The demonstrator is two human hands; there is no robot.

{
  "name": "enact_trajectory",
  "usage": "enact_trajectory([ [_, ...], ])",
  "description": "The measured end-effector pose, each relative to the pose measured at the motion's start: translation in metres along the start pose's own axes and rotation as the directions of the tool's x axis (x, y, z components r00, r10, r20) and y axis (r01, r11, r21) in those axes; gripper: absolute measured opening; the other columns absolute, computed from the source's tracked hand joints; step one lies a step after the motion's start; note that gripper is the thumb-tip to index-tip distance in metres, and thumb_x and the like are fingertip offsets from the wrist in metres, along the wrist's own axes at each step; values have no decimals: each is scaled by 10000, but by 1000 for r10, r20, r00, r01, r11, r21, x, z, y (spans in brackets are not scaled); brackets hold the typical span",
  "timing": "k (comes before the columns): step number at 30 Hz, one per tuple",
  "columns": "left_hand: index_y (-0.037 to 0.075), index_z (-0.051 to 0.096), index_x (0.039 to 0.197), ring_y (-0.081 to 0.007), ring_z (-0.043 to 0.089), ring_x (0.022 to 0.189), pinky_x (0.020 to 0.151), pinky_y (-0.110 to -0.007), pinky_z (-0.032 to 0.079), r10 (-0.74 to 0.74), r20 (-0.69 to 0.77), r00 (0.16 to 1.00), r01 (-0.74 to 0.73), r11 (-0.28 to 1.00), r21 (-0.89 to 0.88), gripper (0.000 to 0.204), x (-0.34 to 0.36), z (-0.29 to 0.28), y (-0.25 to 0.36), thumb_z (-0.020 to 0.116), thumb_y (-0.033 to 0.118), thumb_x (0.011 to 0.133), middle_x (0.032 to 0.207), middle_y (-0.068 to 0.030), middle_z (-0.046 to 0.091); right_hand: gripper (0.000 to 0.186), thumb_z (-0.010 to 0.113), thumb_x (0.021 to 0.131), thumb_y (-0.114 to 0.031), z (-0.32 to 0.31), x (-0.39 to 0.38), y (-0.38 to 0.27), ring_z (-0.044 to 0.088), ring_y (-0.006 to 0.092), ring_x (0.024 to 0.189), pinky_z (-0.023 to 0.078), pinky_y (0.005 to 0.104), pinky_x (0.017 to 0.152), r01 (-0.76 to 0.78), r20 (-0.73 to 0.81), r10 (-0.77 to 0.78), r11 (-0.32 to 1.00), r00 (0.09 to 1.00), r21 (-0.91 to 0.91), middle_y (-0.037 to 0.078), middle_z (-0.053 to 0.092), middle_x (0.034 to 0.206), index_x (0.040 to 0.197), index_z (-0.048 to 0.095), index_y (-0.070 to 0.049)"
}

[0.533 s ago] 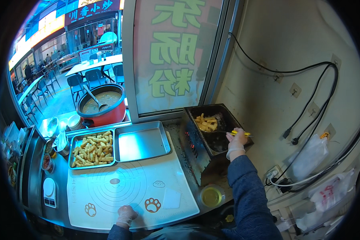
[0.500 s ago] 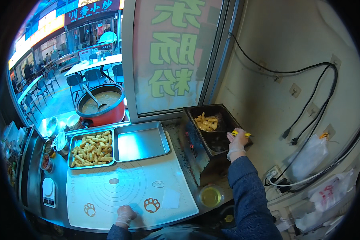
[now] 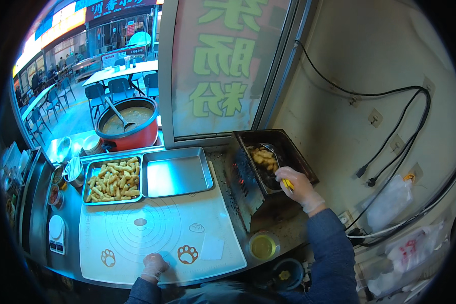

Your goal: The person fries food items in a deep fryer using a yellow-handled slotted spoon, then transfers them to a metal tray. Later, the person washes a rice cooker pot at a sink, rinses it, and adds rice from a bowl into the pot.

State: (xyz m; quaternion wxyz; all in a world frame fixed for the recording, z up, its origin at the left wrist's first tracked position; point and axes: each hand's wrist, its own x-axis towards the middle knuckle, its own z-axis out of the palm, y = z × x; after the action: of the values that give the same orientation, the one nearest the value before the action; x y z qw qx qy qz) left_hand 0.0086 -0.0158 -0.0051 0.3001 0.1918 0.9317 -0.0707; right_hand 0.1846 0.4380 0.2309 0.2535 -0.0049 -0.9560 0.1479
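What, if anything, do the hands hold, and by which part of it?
The right hand holds a yellow-handled utensil by its handle. The left hand is at the near part of the mat; nothing held shows in it.

Left hand [image 3: 156,265]: gloved, loosely fisted by the surface's [image 3: 72,228] near edge; left forearm [image 3: 144,292] barely in view. Right forearm [image 3: 333,251] extended toward far right corner; gloved right hand [image 3: 300,188] angled leftward, fingers curled tight.

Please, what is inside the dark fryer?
Golden food pieces lie in the fryer, and a yellow-handled tool reaches in. The right hand hides part of the near end; what lies underneath the pieces is covered.
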Motion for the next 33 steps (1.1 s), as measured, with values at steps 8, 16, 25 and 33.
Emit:
enact_trajectory([
  [8,56,701,998,-294,639,1005,864,-356,497,22,23,999,-22,1000,-10,493,2,-3,2,603,490,784,1040,-158,674,87,607,770,10,-43,4,8,618,280,885,477,327,809,-120,-46,124,990,991,73,104,632,936,844,583,-31],
  [16,64,698,1019,-284,632,1026,880,-353,486,30,34,999,-30,1000,-6,464,-3,-7,2,590,464,808,1069,-150,670,44,609,751,-89,-60,16,49,617,187,699,521,324,631,-622,-139,707,685,693,379,54,622,729,771,613,-50],
  [25,63,705,987,-291,642,994,857,-365,495,33,-10,999,-34,999,-36,442,0,-1,-2,615,442,779,1025,-154,679,236,551,744,-234,-31,-12,97,641,429,787,573,467,670,-451,67,976,35,209,892,131,577,1009,914,543,-71],
  [33,66,706,990,-287,637,1011,871,-355,491,12,14,1000,-12,1000,-25,467,3,1,-4,626,470,771,1040,-149,677,343,595,748,-128,42,0,116,630,399,727,560,439,690,42,14,989,-8,-145,999,230,528,984,1038,474,8],
])
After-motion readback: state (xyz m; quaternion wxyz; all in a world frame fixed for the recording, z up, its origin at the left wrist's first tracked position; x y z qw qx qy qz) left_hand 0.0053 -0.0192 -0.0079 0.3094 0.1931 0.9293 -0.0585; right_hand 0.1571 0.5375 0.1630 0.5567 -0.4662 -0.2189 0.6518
